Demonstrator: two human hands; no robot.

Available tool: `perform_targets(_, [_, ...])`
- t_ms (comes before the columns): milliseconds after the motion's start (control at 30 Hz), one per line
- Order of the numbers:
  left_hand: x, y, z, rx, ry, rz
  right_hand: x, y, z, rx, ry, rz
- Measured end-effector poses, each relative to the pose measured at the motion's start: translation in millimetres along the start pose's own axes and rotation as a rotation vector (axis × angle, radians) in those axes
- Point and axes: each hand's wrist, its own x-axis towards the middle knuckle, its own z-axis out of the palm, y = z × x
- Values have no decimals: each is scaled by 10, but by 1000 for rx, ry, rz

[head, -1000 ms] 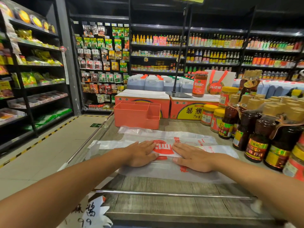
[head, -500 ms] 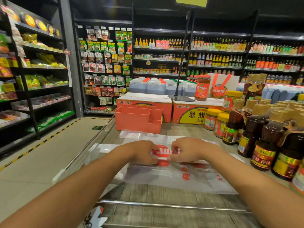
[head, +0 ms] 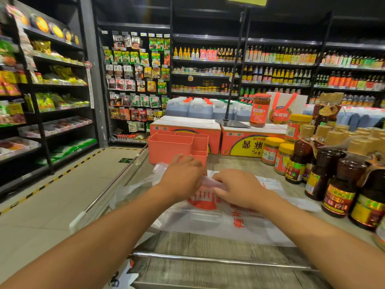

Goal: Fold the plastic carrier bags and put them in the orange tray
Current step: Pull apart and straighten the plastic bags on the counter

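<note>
A clear plastic carrier bag (head: pixel 218 224) with red print lies flat on the wooden display table (head: pixel 208 272). My left hand (head: pixel 183 178) and my right hand (head: pixel 239 187) meet over its far middle, both pinching a raised fold of the bag between them. More clear bags (head: pixel 273 184) lie underneath, sticking out to the right and left. The orange tray (head: pixel 173 148), with several compartments, stands just behind my left hand, and nothing shows inside it.
Dark sauce bottles (head: pixel 337 180) and yellow-lidded jars (head: pixel 270 151) crowd the table's right side. Orange cartons (head: pixel 245 142) stand behind the tray. A metal rail (head: pixel 218 260) runs along the table's front edge. An aisle floor (head: pixel 52 205) and stocked shelves are at left.
My hands were flat on the bag; they have drawn together, moved further away toward the tray and gathered a fold of the bag between them.
</note>
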Motion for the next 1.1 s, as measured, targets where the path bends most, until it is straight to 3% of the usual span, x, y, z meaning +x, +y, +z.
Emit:
perform_targets(167, [36, -75, -96, -26, 300, -124, 87, -28, -193, 169, 92, 101])
perform_targets(267, [60, -176, -236, -42, 504, -339, 150, 51, -466, 254, 124, 150])
perform_targets(433, [50, -302, -415, -343, 728, -629, 250, 129, -1020, 442, 302, 197])
perform_targets(533, [81, -278, -410, -958, 564, -684, 284, 106, -1285, 636, 380, 265])
perform_targets(600, [98, -182, -384, -1317, 249, -604, 320, 58, -1409, 838, 418, 293])
perform_targets(700, [120, 44, -369, -1560, -199, -323, 381, 3, -1525, 1038, 483, 307])
perform_targets(867, [152, 359, -563, -1880, -262, -200, 451, 31, -1611, 1235, 501, 323])
perform_targets(1100, [141, 664, -386, -2056, -338, -297, 483, 371, -1230, 1248, 483, 460])
